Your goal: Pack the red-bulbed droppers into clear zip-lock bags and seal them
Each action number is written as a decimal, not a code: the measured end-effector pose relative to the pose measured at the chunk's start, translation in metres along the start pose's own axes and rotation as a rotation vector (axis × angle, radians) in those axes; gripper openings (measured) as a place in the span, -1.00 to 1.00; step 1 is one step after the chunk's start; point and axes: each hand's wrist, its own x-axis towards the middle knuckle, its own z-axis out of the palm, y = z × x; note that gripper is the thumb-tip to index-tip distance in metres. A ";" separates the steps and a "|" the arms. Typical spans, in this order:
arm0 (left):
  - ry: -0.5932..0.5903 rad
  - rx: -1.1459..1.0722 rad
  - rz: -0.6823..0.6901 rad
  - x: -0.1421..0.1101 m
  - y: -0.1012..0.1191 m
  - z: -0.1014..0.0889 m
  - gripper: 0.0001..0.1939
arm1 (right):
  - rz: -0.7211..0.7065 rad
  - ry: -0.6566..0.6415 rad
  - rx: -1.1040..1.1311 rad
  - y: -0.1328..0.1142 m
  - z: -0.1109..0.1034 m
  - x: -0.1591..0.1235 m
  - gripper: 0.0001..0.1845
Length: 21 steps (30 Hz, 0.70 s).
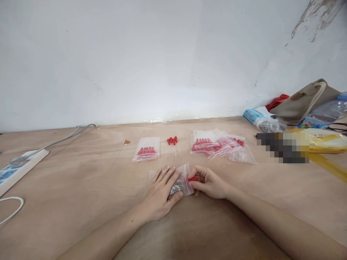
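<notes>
A clear zip bag [179, 186] lies on the wooden table in front of me, its red-lined mouth facing right. My left hand [165, 192] rests flat across the bag with the fingers stretched out. At the mouth, my right hand [207, 182] pinches a dropper by its red rubber bulb [193, 179]; the dropper's tube points left into the bag, though most of it cannot be made out. Behind the bag lie several loose droppers [172, 141] with red bulbs and thin clear tubes.
A filled zip bag [146, 149] of red-bulbed droppers lies left of the loose ones, and a pile of similar bags [217, 143] lies right. Far left is a power strip [24, 169] with a grey cable. Far right are a handbag [300, 101], a blue packet [253, 115] and yellow tape [329, 168].
</notes>
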 end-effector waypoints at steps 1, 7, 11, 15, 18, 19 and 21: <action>0.003 -0.008 0.001 0.000 0.000 0.000 -0.40 | -0.017 0.008 -0.004 0.000 0.000 0.001 -0.71; 0.097 -0.136 -0.023 -0.007 -0.013 -0.009 -0.51 | -0.078 0.139 -0.113 -0.001 -0.011 0.004 -0.71; 0.080 -0.155 0.009 -0.011 -0.028 -0.014 -0.57 | -0.073 0.259 -0.085 0.001 -0.021 0.004 -0.62; 0.084 -0.203 -0.011 -0.009 -0.032 -0.015 -0.57 | -0.054 0.350 -0.138 0.006 -0.023 0.006 -0.63; 0.119 -0.215 -0.002 -0.008 -0.032 -0.013 -0.61 | -0.029 0.324 -0.203 0.007 -0.022 0.006 -0.71; 0.126 -0.209 0.008 -0.008 -0.032 -0.012 -0.62 | -0.038 0.283 -0.242 0.005 -0.022 0.005 -0.73; 0.120 -0.197 0.028 -0.008 -0.033 -0.011 -0.65 | -0.068 0.205 -0.342 0.002 -0.025 0.003 -0.74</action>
